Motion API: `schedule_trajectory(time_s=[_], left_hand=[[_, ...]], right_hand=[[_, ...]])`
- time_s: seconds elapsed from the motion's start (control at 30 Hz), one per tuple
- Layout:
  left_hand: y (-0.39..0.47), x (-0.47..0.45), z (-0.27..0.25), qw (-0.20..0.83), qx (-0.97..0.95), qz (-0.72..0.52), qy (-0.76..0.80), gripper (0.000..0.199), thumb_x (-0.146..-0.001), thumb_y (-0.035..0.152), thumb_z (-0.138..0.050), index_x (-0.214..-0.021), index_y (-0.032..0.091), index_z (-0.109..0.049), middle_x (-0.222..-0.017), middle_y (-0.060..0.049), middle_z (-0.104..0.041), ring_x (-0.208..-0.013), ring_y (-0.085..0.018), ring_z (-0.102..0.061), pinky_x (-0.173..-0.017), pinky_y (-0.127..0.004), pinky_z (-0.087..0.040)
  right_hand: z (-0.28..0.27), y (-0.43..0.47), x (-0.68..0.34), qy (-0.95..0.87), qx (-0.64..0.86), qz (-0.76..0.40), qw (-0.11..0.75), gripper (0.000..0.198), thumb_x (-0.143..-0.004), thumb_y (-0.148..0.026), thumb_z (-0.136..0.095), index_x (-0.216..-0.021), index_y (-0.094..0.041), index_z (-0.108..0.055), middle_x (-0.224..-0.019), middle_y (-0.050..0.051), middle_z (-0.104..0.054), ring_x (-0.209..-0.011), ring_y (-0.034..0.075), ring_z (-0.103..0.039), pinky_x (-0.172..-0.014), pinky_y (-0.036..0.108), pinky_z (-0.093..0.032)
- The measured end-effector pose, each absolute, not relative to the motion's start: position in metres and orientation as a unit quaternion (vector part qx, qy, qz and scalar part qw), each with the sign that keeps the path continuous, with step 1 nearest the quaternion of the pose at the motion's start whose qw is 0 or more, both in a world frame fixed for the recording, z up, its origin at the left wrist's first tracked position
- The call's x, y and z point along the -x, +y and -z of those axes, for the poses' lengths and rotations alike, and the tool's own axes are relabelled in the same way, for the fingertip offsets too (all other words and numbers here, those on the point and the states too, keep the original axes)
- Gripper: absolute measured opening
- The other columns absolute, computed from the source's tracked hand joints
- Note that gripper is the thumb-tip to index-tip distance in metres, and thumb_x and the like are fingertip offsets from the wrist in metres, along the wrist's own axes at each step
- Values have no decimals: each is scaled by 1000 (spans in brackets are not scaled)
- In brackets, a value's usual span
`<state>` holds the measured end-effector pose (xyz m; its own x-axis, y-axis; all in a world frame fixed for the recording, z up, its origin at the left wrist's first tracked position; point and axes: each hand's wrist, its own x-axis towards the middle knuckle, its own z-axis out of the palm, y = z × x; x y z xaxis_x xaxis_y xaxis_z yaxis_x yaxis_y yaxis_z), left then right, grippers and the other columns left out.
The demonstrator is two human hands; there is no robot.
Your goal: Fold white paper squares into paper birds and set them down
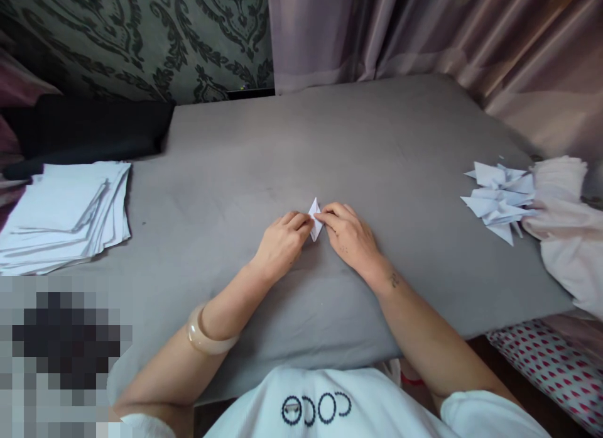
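Observation:
A small piece of folded white paper point(315, 230), diamond-shaped with pointed top and bottom, lies on the grey cloth-covered table between my hands. My left hand point(284, 240) pinches its left edge, thumb and fingers pressed together. From the other side, my right hand point(347, 234) has its thumb and forefinger closed on the paper's right edge. My fingertips hide the middle of the folds. A pale bangle sits on my left forearm.
To the left is a stack of white paper sheets point(70, 205), with a black cloth or bag point(103, 127) behind it. Several folded paper pieces point(500, 196) lie at the right beside a pale bunched cloth point(570, 224). Curtains point(330, 36) hang behind the table.

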<state>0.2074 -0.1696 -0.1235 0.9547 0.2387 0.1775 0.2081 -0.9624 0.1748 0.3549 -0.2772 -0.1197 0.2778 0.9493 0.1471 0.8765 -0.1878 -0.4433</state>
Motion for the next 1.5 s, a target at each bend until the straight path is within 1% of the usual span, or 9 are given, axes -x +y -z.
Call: schedule_trajectory(time_s=[0.17,0.4,0.53,0.63,0.8,1.0,1.1,1.3,1.5], left_hand=[[-167,-203,120,78,-990,-79,87,35,-96,13,-40,-125,16,-58,-123,-11,-62,-109,-24,-56,-87,-36,-51],[-171,-202,105,60,-995,-23,78,36,-95,16,-41,-126,16,-59,-134,-11,-58,-119,-27,-54,-91,-40,-50],[-175,-202,105,65,-994,-26,89,33,-91,12,-45,-119,14,-63,-134,-13,-58,-120,-30,-55,-93,-45,-49],[-171,-203,115,133,-981,-88,114,34,-88,8,-44,-110,16,-68,-128,-10,-64,-115,-28,-58,-90,-42,-52],[-159,-206,129,285,-921,-207,166,34,-81,2,-44,-91,18,-72,-108,-5,-73,-101,-20,-63,-88,-33,-54],[-160,-206,128,302,-914,-202,179,37,-79,0,-43,-98,16,-70,-106,-8,-71,-99,-20,-63,-87,-32,-52],[-163,-208,125,295,-907,-201,223,29,-87,11,-46,-107,17,-67,-98,-9,-70,-90,-18,-65,-79,-29,-52],[-168,-215,121,289,-908,-208,223,34,-88,41,-59,-110,15,-64,-98,-10,-71,-92,-23,-63,-82,-35,-49],[-168,-218,121,486,-773,-245,326,21,-84,30,-60,-98,17,-69,-90,-6,-72,-77,-16,-65,-71,-25,-49]], right_hand=[[121,-277,-356,-597,769,-66,217,35,-92,-11,-43,-114,-25,-67,-112,3,-65,-101,19,-55,-81,30,-45],[105,-279,-334,-623,780,-9,58,35,-96,-14,-39,-125,-18,-59,-113,10,-64,-95,24,-53,-74,35,-39],[103,-275,-324,-629,777,-5,23,35,-94,-10,-37,-119,-13,-62,-104,14,-64,-92,25,-54,-70,36,-39],[110,-273,-336,-618,779,-33,99,33,-94,-11,-39,-111,-16,-66,-104,11,-65,-94,23,-57,-73,34,-42],[128,-276,-365,-516,773,-118,351,36,-87,-6,-39,-101,-21,-69,-102,3,-69,-92,15,-64,-82,27,-48],[129,-277,-355,-496,818,-52,287,31,-83,-9,-43,-95,-20,-69,-101,8,-66,-92,21,-62,-78,32,-48],[126,-276,-350,-511,810,-59,281,30,-83,-10,-44,-96,-20,-68,-103,9,-65,-93,22,-61,-80,33,-48],[124,-274,-347,-512,763,-130,372,33,-84,-8,-41,-104,-20,-65,-106,8,-67,-98,20,-63,-90,35,-49],[124,-271,-339,-483,668,-203,529,36,-87,-13,-43,-120,-24,-55,-110,5,-69,-99,16,-66,-89,34,-53]])
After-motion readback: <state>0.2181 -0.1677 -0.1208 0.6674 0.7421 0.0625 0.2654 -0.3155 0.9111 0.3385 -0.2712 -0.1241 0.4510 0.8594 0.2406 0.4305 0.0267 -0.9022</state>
